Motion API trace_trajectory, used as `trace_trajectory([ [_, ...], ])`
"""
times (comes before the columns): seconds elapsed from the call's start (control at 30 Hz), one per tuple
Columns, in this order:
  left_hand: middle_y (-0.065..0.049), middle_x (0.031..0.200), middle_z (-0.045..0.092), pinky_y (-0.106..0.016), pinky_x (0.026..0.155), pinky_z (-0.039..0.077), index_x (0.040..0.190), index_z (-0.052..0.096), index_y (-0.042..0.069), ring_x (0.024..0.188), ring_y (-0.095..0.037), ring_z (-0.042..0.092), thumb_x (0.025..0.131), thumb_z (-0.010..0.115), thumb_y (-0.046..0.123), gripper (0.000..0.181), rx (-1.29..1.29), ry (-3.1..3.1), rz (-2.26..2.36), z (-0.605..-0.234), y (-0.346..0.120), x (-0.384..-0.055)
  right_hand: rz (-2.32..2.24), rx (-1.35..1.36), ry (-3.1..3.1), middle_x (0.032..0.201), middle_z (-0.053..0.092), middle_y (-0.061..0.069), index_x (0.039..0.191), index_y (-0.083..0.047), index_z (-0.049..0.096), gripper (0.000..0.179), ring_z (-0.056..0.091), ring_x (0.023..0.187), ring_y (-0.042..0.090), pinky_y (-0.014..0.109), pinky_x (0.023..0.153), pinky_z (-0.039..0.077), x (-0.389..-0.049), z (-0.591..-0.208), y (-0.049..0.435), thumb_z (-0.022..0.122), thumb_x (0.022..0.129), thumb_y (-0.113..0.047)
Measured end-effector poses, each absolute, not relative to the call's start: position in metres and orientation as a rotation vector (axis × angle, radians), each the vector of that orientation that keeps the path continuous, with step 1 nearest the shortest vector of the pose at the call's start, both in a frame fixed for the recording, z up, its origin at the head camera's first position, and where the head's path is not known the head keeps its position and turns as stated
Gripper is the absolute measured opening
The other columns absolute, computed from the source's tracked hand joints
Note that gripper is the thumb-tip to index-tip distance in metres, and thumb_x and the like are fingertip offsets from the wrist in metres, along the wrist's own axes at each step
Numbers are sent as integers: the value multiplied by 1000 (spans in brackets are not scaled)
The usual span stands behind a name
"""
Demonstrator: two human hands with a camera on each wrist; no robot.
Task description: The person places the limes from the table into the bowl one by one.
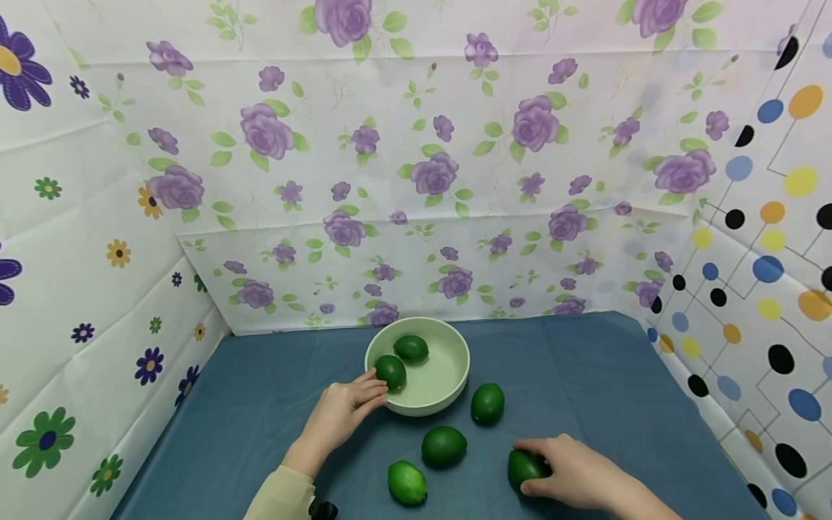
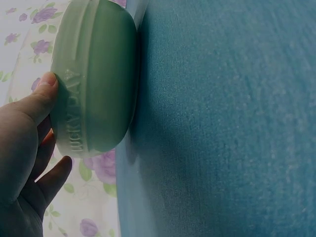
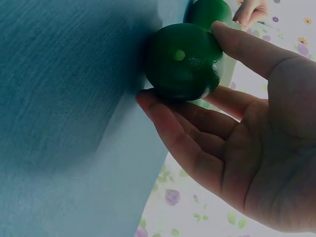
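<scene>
A pale green bowl [image 1: 448,368] stands on the blue cloth with two limes in it, one lime [image 1: 411,349] toward the back and another lime [image 1: 391,372] at the left. My left hand [image 1: 344,415] holds the bowl's left front rim, fingertips right beside that second lime; the left wrist view shows the thumb [image 2: 47,84] at the rim. At the right, my right hand [image 1: 578,469] grips a dark green lime [image 3: 182,61] between thumb and fingers, low over the cloth.
Three loose limes lie between the bowl and my right hand: a dark lime [image 1: 487,404], another dark lime [image 1: 444,446] and a brighter lime [image 1: 407,482] nearest me. Patterned sheets [image 1: 422,180] wall off the blue-covered table [image 1: 279,375] at the back and both sides.
</scene>
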State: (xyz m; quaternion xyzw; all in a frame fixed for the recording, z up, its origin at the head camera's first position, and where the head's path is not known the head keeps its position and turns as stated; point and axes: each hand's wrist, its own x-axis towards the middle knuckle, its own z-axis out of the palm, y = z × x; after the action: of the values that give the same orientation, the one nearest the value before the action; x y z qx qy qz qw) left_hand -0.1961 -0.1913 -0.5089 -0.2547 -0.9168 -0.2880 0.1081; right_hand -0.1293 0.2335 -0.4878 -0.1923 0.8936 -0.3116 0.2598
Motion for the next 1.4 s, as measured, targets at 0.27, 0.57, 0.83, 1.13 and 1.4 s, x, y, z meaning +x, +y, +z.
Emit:
trace_trajectory([
  [0.27, 4, 127, 77, -44, 107, 57, 127, 82, 16, 140, -18, 58, 98, 80, 29, 32, -757, -2698, -859, -509, -192, -197, -869, -512, 2408, 110, 72, -4, 141, -11, 69, 56, 65, 84, 14, 41, 68, 53, -131, -488, 235, 84, 95, -38],
  [0.57, 4, 127, 77, -44, 106, 57, 126, 83, 16, 139, -19, 59, 98, 80, 28, 31, -767, -2692, -867, -508, -192, -195, -846, -465, 2416, 108, 72, -2, 141, -9, 69, 56, 65, 81, 16, 41, 66, 53, -131, -488, 231, 84, 95, -36],
  [0.83, 3, 127, 77, -44, 107, 57, 127, 82, 15, 140, -18, 59, 98, 80, 28, 32, -762, -2688, -869, -507, -192, -195, -860, -428, 2428, 107, 73, 0, 142, -4, 68, 60, 66, 81, 17, 41, 66, 53, -134, -486, 228, 84, 95, -38],
  [1.13, 4, 127, 77, -43, 107, 57, 126, 83, 17, 140, -17, 58, 98, 80, 29, 31, -753, -2693, -858, -507, -192, -196, -875, -412, 2437, 112, 74, 2, 140, -5, 69, 58, 67, 85, 18, 43, 67, 55, -136, -483, 229, 84, 95, -38],
  [1.4, 4, 127, 77, -43, 108, 56, 126, 83, 16, 140, -17, 58, 98, 80, 28, 31, -759, -2686, -856, -509, -192, -196, -883, -440, 2447, 106, 73, 1, 139, -4, 69, 59, 66, 80, 17, 41, 64, 53, -138, -479, 229, 85, 94, -39],
])
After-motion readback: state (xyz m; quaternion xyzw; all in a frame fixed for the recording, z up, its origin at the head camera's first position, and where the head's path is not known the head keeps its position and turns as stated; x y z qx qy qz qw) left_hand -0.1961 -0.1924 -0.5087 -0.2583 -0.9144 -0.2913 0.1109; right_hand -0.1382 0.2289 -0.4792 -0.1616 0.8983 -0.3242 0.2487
